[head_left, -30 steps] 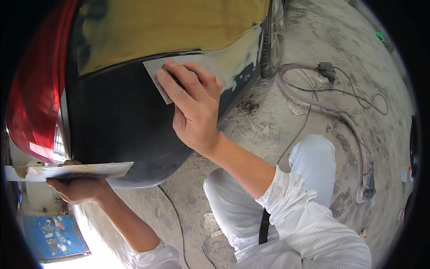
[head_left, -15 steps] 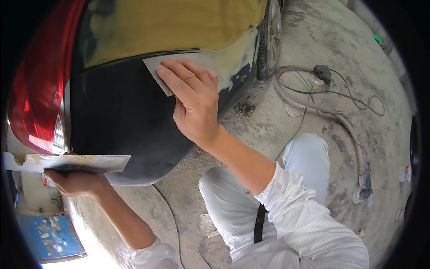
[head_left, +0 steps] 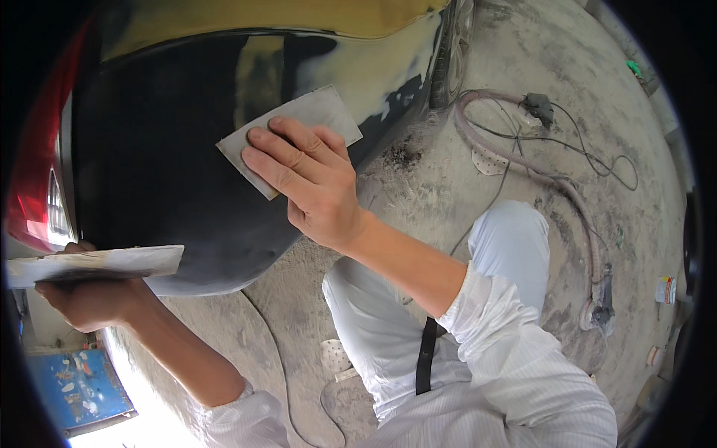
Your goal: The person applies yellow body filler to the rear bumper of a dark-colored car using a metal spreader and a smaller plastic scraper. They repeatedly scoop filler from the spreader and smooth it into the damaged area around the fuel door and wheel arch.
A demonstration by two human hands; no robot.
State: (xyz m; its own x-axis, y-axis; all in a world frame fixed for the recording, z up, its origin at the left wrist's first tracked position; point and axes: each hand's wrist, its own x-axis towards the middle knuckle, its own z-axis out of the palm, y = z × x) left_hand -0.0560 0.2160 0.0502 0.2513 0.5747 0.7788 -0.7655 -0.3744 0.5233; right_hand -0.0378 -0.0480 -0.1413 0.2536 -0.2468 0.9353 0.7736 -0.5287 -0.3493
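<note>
My right hand (head_left: 310, 168) grips a thin grey rectangular spreader (head_left: 323, 112), fingertips pressing on its face, against the dark rear corner (head_left: 164, 164) of a car. A translucent yellowish patch lies just above the spreader, with cream filler (head_left: 373, 60) to the right and a yellow panel (head_left: 224, 15) higher up. My left hand (head_left: 97, 302) holds a flat, stained white board (head_left: 123, 260) level from underneath, its thumb and fingers closed on it, beside the red tail lamp (head_left: 37, 179).
A wheel (head_left: 452, 52) is beyond the corner. On the grey floor (head_left: 567, 224) lie a hose (head_left: 485, 157), cables, perforated pads (head_left: 489, 157) and a sanding tool (head_left: 601, 306). A small can (head_left: 665, 290) sits at far right, a blue board (head_left: 78, 384) at lower left. My bent knees are below.
My right hand and spreader have tilted and shifted down-left, uncovering a streak on the dark panel. My left hand and board sit lower-left in view; the car appears higher as the view shifted.
</note>
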